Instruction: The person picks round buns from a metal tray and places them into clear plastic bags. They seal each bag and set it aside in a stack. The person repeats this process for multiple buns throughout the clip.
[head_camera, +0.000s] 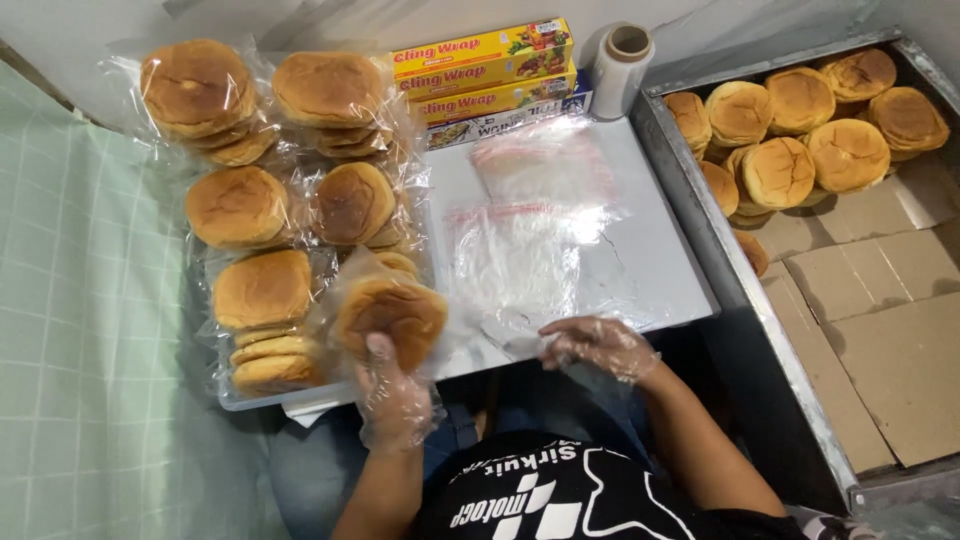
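Head-worn view, steeply downward, close.

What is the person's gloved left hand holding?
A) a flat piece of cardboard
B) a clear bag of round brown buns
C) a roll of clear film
B: the left hand grips a clear bag of round brown buns at the white tray's near edge.
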